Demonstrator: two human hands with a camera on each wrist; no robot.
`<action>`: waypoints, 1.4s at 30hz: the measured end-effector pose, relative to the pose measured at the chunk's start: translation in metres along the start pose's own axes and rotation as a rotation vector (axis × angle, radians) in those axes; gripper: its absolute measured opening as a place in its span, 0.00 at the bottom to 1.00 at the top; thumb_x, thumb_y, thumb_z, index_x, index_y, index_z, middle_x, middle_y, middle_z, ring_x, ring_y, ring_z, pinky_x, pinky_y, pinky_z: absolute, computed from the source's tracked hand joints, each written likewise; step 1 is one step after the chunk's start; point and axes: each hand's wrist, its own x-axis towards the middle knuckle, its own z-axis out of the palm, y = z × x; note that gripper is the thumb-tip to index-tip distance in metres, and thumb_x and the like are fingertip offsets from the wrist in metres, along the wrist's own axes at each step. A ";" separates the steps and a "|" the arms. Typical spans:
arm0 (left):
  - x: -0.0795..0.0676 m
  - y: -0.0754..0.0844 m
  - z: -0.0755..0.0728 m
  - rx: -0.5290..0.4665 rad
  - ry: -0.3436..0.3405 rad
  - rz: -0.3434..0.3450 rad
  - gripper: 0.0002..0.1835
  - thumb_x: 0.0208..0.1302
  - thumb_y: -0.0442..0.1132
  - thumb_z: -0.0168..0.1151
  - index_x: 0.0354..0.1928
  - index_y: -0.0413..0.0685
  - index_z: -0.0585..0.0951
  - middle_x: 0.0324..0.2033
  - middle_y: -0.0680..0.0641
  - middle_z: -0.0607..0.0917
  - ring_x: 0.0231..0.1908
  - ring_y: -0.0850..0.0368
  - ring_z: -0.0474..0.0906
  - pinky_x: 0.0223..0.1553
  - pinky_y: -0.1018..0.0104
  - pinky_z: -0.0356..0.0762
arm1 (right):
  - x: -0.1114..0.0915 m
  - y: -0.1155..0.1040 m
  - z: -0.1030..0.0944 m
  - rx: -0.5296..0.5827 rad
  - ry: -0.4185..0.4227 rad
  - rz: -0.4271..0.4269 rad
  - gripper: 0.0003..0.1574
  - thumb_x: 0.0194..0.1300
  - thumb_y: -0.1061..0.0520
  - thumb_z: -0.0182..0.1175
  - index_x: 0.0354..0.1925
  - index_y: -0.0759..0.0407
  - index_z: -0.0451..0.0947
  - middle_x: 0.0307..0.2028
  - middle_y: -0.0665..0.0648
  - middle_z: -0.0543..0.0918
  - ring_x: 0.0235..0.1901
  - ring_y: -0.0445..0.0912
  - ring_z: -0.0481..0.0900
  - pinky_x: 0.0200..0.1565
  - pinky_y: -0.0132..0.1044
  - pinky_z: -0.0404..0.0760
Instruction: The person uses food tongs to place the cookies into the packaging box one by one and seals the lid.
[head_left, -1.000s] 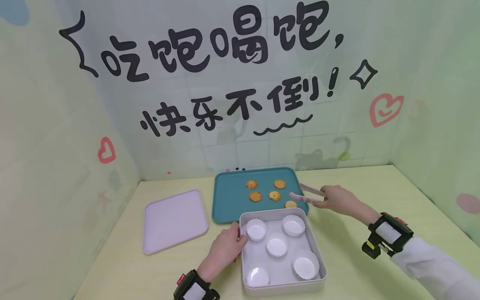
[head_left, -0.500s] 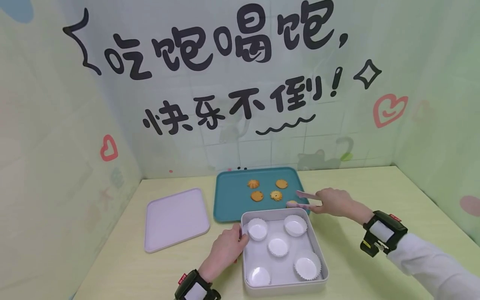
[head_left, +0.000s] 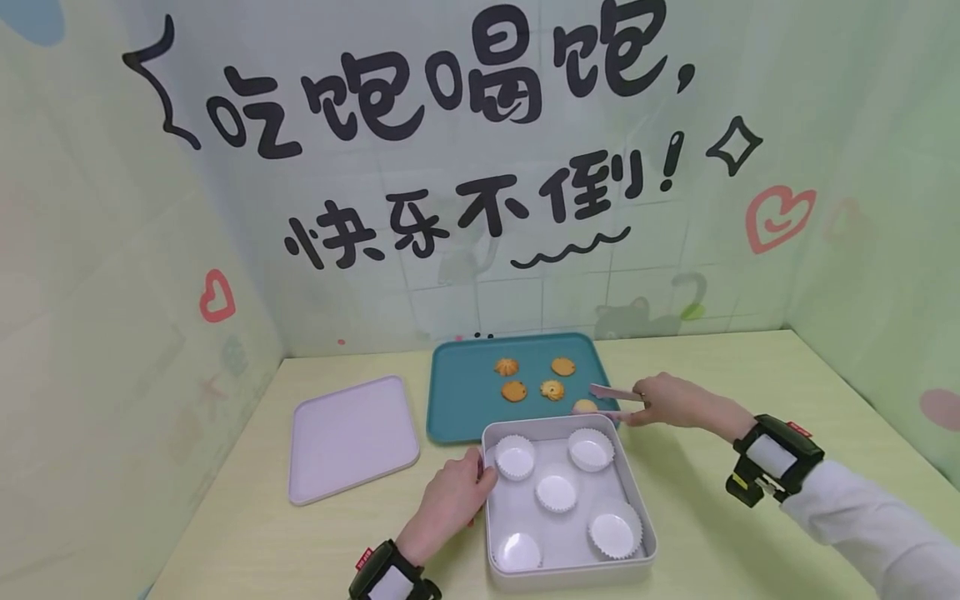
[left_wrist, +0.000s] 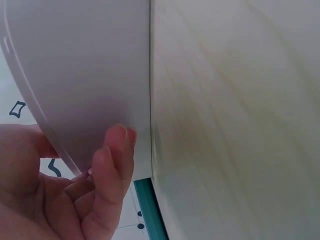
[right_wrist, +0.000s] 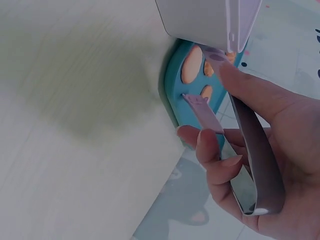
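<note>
My left hand (head_left: 453, 490) pinches the left wall of a white square box (head_left: 570, 575), thumb over the rim and fingers along the outside, as the left wrist view shows. Inside the box stand several white fluted baking cups (head_left: 557, 493). My right hand (head_left: 678, 402) grips pink-tipped tongs (head_left: 618, 392), a bent metal strip in the right wrist view. Their arms are spread apart. The tips lie over the right front corner of a teal tray (head_left: 468, 421), by a plain round cookie (right_wrist: 192, 65). In the head view the near arm partly covers that cookie.
On the teal tray lie several more cookies, among them a flower-shaped cookie (head_left: 552, 390) and a ridged cookie (head_left: 506, 367). A lilac tray (head_left: 352, 442) rests at the left. Behind stands a printed wall (head_left: 360, 308). The box's far wall meets the teal tray's front edge.
My right hand has moved the tongs left to the round cookie at the tray's corner, and the cookie shows more again now. My left hand stays on the box.
</note>
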 end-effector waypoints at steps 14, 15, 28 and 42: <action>-0.001 0.001 0.000 -0.038 -0.011 0.002 0.10 0.65 0.41 0.46 0.28 0.44 0.68 0.12 0.51 0.70 0.07 0.62 0.67 0.12 0.69 0.63 | 0.002 -0.007 -0.001 -0.130 0.031 -0.050 0.14 0.56 0.50 0.63 0.22 0.58 0.76 0.15 0.48 0.72 0.16 0.39 0.64 0.20 0.31 0.64; -0.001 0.001 0.000 -0.037 -0.009 0.003 0.10 0.65 0.41 0.46 0.27 0.44 0.68 0.12 0.51 0.70 0.07 0.62 0.67 0.12 0.69 0.63 | 0.002 -0.008 -0.001 -0.138 0.039 -0.058 0.14 0.56 0.51 0.63 0.21 0.58 0.76 0.15 0.48 0.72 0.16 0.39 0.64 0.20 0.31 0.64; -0.003 0.001 0.000 -0.040 -0.008 0.004 0.09 0.65 0.40 0.46 0.28 0.43 0.69 0.12 0.50 0.70 0.08 0.61 0.67 0.12 0.69 0.64 | 0.002 -0.006 -0.004 -0.187 0.126 -0.105 0.12 0.57 0.53 0.63 0.23 0.59 0.77 0.15 0.48 0.71 0.16 0.39 0.65 0.21 0.32 0.66; -0.002 -0.001 0.000 -0.049 0.006 0.025 0.09 0.65 0.39 0.46 0.27 0.44 0.68 0.12 0.51 0.70 0.07 0.62 0.66 0.12 0.70 0.63 | -0.016 -0.047 -0.026 -0.106 0.184 -0.204 0.10 0.57 0.53 0.63 0.27 0.56 0.74 0.17 0.45 0.69 0.17 0.37 0.63 0.21 0.30 0.65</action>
